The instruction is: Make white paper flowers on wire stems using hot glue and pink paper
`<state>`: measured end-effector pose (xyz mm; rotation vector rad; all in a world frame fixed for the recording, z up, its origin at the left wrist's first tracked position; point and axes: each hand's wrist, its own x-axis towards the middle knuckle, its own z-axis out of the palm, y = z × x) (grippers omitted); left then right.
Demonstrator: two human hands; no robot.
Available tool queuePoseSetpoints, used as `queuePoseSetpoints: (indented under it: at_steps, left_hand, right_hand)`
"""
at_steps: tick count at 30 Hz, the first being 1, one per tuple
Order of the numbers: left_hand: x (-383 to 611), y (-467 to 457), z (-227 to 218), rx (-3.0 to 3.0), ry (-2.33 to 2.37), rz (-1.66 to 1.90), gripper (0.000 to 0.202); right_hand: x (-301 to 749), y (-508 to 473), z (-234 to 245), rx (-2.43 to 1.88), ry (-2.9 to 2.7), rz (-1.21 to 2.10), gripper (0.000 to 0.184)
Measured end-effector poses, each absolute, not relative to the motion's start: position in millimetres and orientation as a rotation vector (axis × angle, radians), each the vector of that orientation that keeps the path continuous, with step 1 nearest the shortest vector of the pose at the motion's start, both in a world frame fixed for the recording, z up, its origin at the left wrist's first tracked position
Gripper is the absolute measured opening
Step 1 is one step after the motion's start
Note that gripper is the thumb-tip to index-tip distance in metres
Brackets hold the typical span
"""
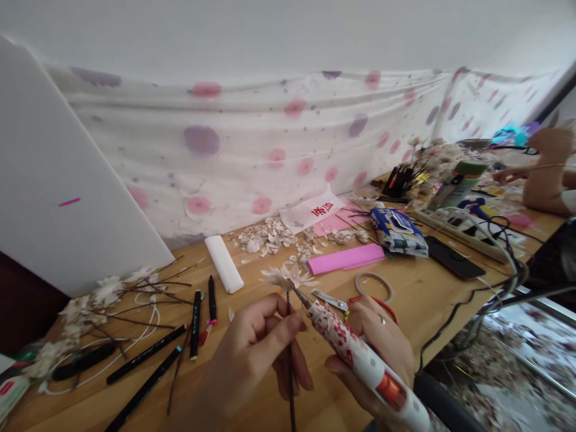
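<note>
the left hand [252, 354] is closed in a firm pinch, thumb and fingers clenched on a thin dark twig [290, 366] held upright, with a pale petalled flower [288, 277] at its top. the right hand [375, 354] grips a white, red-flowered hot glue gun [355, 348], fingers curled round its body, the metal nozzle right at the flower's base; whether it touches there is hard to tell. red-handled scissors [375, 305] sit just beyond that hand. on the tabletop [432, 306] lie black marker pens [144, 372], finished twig flowers [103, 294], a heap of pale petals [265, 237], a white foam block [224, 264] and pink paper [346, 259]. at far right, another person's hand [508, 175] reaches over the clutter.
</note>
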<state>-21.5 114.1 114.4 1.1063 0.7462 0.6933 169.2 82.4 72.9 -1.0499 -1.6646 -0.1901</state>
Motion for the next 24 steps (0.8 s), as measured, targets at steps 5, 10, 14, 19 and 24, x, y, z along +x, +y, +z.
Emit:
queuePoseSetpoints:
  at_steps: [5,10,14,19,24]
  left_hand:
    - [-22,114,115,1.094,0.715,0.688,0.037]
    - [-22,114,118,1.115,0.739,0.695,0.040]
    - [-24,115,119,1.172,0.762,0.704,0.038]
    - [-30,118,120,1.205,0.810,0.721,0.035]
    - [-51,127,134,1.247,0.895,0.879,0.031]
  right_hand:
    - [174,81,65,-1.046,-1.726,-0.117,0.044]
    - [169,82,69,-1.009,-1.696,-0.138,0.039]
    - [170,82,71,-1.006,-1.706,-0.095,0.042]
    - [175,81,67,-1.024,-1.777,-0.011,0.039]
    - [200,80,58,-1.174,-1.732,0.062,0.023]
